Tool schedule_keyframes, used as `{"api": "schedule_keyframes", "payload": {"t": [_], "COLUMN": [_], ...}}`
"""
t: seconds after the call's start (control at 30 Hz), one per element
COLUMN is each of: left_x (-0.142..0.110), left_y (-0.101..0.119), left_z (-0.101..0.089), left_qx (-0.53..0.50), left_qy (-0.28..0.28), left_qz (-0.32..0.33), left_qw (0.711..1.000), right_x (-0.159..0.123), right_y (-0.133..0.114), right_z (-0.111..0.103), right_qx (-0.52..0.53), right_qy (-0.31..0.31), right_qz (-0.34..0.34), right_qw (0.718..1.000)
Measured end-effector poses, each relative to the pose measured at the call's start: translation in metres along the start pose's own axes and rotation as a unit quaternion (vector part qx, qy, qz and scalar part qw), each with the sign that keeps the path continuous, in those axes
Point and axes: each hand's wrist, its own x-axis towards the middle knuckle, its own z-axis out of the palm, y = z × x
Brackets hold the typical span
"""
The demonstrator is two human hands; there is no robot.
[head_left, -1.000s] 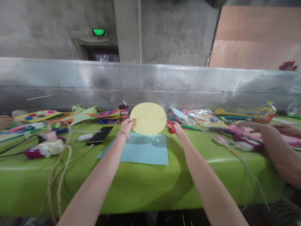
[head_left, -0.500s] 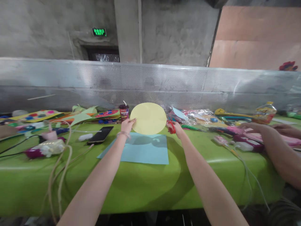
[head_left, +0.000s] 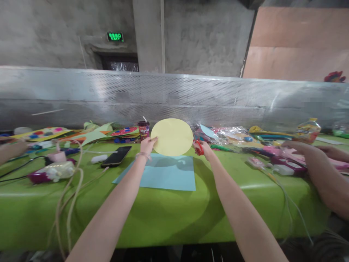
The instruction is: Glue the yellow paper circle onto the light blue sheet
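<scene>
My left hand pinches the left edge of a round yellow paper disc and holds it upright above the table. My right hand is closed round red-handled scissors at the disc's right edge. Below the disc a light blue paper sheet lies flat on the green tablecloth.
A black phone and a dark red cup sit left of the disc. Cables and rope trail at the left. Craft papers and plastic bags line the back. Another person's arms reach in at the right; another hand shows at the far left.
My hands, disc and scissors stay almost still. The hand at the far left edge has shifted and come further into view.
</scene>
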Motion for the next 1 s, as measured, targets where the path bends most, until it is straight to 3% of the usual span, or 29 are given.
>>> {"api": "schedule_keyframes", "payload": {"t": [1.0], "left_x": [-0.0033], "left_y": [0.0013], "left_z": [0.0045], "left_qx": [-0.006], "left_qy": [-0.018], "left_qz": [-0.011], "left_qw": [1.0], "right_x": [-0.0021], "right_y": [0.0021], "right_z": [0.0004], "right_qx": [0.006], "right_qy": [-0.01], "right_qz": [-0.019], "right_qw": [1.0]}}
